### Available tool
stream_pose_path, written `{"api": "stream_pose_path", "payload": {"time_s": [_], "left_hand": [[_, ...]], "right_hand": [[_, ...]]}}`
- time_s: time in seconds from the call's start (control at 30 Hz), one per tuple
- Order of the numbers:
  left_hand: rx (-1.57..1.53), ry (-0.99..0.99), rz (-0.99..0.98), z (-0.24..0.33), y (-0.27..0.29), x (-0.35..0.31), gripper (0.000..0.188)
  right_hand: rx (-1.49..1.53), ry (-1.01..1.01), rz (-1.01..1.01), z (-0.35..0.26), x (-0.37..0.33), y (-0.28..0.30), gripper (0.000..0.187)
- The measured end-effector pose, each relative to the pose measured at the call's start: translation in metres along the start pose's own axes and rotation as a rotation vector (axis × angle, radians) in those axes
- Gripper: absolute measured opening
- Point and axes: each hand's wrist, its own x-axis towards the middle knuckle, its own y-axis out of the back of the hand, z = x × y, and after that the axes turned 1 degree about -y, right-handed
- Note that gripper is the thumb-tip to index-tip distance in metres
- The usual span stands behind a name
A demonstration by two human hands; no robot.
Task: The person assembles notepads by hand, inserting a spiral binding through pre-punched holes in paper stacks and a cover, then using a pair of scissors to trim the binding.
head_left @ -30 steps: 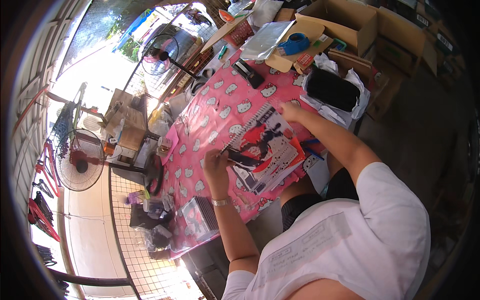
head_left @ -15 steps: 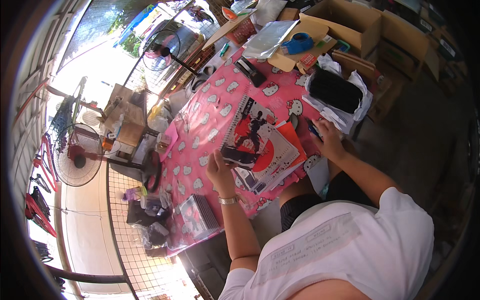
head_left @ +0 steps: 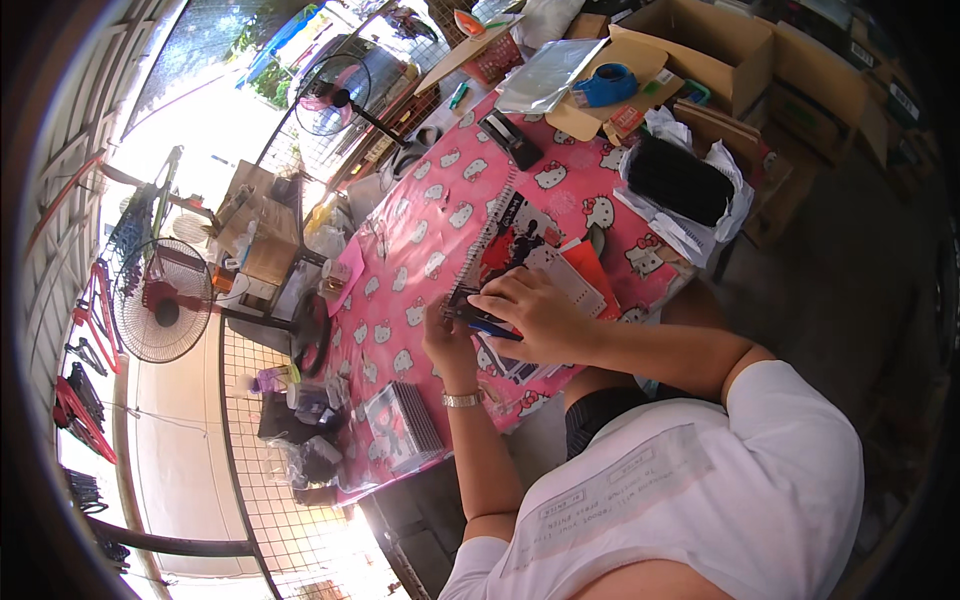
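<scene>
A spiral notebook (head_left: 512, 225) with a black, red and white cover lies at a slant on the pink tablecloth (head_left: 400, 290), its wire coil along the left edge. My left hand (head_left: 448, 345) grips its near corner at the coil's end, fingers closed. Over the lower cover reaches my right hand (head_left: 545, 312), closed around a small blue-handled tool (head_left: 492, 327) held against that same corner. The tool's kind is hidden by my fingers. Beneath the notebook are other printed sheets and an orange-red sheet (head_left: 598, 275).
A stack of bound notebooks (head_left: 402, 425) sits at the table's near left. Black strips in white paper (head_left: 680, 185) lie at the right edge. Farther back are a black tape dispenser (head_left: 512, 140), blue tape (head_left: 606, 86), clear plastic sheets (head_left: 550, 75) and open cartons (head_left: 690, 45).
My right hand has come left from the table's right edge, carrying the blue tool to the notebook's near corner. The notebook now lies lower, and my left hand stays at its corner.
</scene>
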Motion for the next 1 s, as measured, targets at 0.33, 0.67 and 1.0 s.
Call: {"api": "stream_pose_path", "payload": {"time_s": [0.33,0.67,1.0], "left_hand": [[-0.073,-0.044,0.014,0.011,-0.007,-0.001,0.015],[-0.080,-0.001,0.060,0.003,-0.007,0.004,0.019],[0.010,-0.076,0.079,-0.018,-0.001,0.004,0.017]], "right_hand": [[-0.134,0.010,-0.035,-0.007,0.003,0.000,0.058],[-0.044,-0.045,-0.003,-0.002,-0.001,0.004,0.055],[-0.137,-0.018,-0.045,-0.003,0.006,-0.002,0.053]]}}
